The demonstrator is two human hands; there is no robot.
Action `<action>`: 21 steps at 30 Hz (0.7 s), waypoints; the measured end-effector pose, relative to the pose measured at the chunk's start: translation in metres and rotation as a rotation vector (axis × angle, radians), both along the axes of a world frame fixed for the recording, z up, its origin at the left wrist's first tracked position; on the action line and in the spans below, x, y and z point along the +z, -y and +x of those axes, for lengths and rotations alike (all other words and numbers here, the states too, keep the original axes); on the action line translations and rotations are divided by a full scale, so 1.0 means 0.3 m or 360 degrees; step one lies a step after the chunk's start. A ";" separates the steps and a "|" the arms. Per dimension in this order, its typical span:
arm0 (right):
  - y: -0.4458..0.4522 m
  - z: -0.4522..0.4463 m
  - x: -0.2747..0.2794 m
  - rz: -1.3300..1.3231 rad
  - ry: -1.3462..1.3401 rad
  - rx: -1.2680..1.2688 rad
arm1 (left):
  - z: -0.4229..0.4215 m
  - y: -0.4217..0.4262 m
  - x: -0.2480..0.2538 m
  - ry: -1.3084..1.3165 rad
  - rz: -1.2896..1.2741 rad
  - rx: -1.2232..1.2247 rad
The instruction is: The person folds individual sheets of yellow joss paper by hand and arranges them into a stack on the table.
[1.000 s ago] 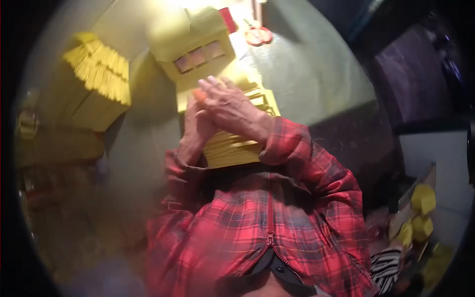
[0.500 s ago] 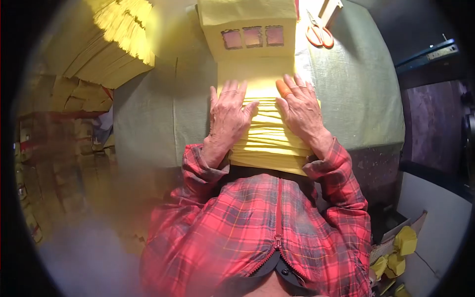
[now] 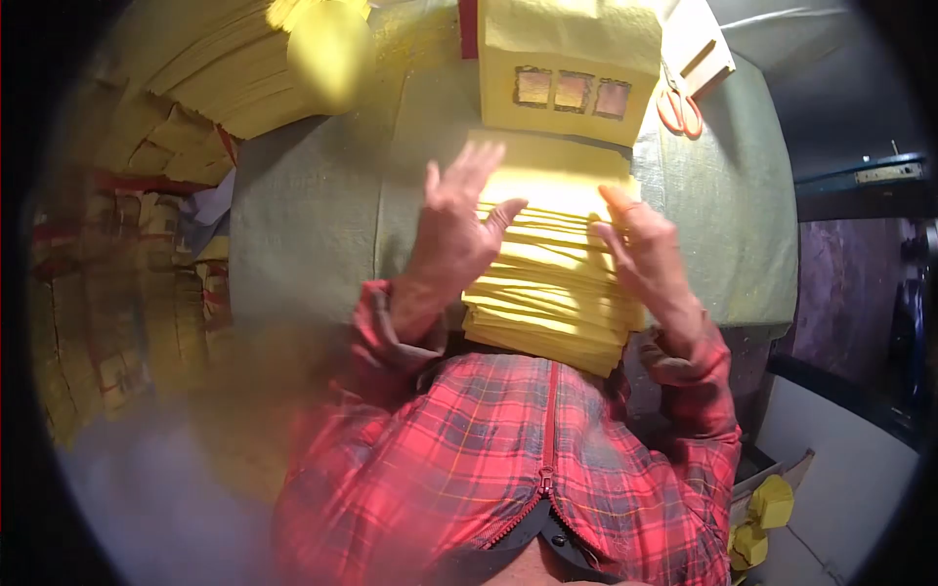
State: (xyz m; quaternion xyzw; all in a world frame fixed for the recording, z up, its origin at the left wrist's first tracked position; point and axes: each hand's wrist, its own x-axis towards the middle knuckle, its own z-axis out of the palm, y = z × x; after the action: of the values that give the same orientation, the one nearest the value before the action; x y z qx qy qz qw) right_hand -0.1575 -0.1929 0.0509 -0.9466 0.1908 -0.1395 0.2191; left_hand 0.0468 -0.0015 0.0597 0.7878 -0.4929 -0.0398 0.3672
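One stack of yellow sheets (image 3: 557,293), overlapping in many uneven layers, is lying on the worktop (image 3: 313,215) directly in front of the person, its near end reaching to the front of the jacket (image 3: 479,430) and its far end catching bright light. One left hand (image 3: 459,210), somewhat blurred, is hovering or resting at the left edge of the stack, palm side down, fingers extending away from the body and thumb standing wide over the layers; whether it is touching the paper cannot be told. One right hand (image 3: 645,239) is standing at the right edge, fingers bending slightly, thumb and forefinger apart with a gap between them; contact is likewise unclear. One orange covering (image 3: 612,197) is sitting on a finger of the right hand. One yellow piece (image 3: 572,68), bearing a row of three dark-edged pinkish rectangles, is standing just beyond the far end of the stack. One red strip (image 3: 469,27) is showing at its left. One pair of scissors (image 3: 679,112), orange-handled, is lying to its right, beside one pale wooden object (image 3: 708,68). One larger yellow pile (image 3: 205,63) is occupying the far left. Several yellow pieces (image 3: 772,501) are lying at the lower right, near one pale panel (image 3: 831,439). Greenish cloth is covering the worktop; red plaid is patterning the jacket.
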 end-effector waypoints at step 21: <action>-0.016 0.047 0.631 0.0386 0.1242 0.0276 | -0.093 0.114 0.495 -0.0709 -0.1593 -0.0667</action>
State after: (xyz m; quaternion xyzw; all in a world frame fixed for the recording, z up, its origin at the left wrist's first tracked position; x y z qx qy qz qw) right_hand -0.1435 -0.1882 0.2402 -0.8026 0.0281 -0.4453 0.3959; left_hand 0.0189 -0.0357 0.2081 0.3768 -0.5080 -0.0386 0.7736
